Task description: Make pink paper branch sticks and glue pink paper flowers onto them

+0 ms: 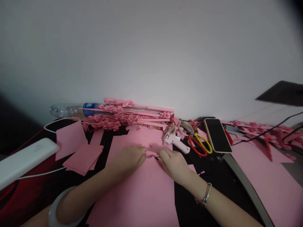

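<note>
Between my hands is a small strip of folded pink paper (151, 153), pinched at both ends. My left hand (132, 158) grips its left end with the fingers closed. At the other end my right hand (174, 164) also has its fingers closed on the paper. Both hands are over a large pink paper sheet (142, 201) spread in front of me. A small dark tip shows beside my right fingers; I cannot make out what it is. Just beyond my right hand lies a pale pink glue gun (176, 141).
Scissors with red and yellow handles (201, 145) lie beside a phone (217, 135). Pink paper flowers on stems (123, 118) and a plastic bottle (68, 110) line the wall. Pink paper squares (82, 157) and a white device (28, 160) with a cable are at left.
</note>
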Action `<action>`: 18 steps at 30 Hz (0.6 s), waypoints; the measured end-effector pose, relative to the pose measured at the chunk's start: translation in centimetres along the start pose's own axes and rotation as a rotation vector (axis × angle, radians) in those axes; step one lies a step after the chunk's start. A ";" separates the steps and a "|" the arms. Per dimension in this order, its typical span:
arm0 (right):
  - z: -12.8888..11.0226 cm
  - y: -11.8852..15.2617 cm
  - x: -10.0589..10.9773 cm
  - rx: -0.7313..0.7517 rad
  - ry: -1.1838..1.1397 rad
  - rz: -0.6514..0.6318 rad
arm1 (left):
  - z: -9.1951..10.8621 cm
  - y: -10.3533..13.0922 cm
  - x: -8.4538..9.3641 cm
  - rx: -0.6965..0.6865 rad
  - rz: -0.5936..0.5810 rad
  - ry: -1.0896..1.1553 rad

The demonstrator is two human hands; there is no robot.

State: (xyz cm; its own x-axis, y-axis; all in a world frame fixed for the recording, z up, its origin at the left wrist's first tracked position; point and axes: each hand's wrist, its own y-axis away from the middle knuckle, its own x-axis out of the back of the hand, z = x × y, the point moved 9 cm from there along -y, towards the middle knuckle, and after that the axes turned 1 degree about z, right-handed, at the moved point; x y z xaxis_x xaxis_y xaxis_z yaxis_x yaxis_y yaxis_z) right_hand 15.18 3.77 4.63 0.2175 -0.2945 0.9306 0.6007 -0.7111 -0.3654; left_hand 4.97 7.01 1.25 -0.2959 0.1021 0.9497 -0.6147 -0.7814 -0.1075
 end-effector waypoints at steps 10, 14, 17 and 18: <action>0.5 0.0 -0.6 -0.038 -0.019 -0.043 | 0.2 -0.5 1.0 -0.037 0.026 -0.067; 0.0 0.0 -0.7 0.003 0.009 -0.056 | 1.1 -0.4 0.2 -0.200 0.013 -0.072; -0.3 0.1 -0.8 0.020 0.026 -0.057 | 0.8 -0.3 -0.8 -0.193 -0.033 0.006; -0.3 0.1 -0.8 0.020 0.032 -0.054 | 0.7 -0.3 -1.0 -0.177 -0.041 0.029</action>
State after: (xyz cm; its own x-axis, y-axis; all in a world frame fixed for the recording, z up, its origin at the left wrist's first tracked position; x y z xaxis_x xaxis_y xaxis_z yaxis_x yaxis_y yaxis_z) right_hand 14.83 3.74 3.87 0.1595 -0.2766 0.9477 0.6265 -0.7135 -0.3137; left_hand 5.92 6.76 0.56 -0.2874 0.1518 0.9457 -0.7454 -0.6555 -0.1213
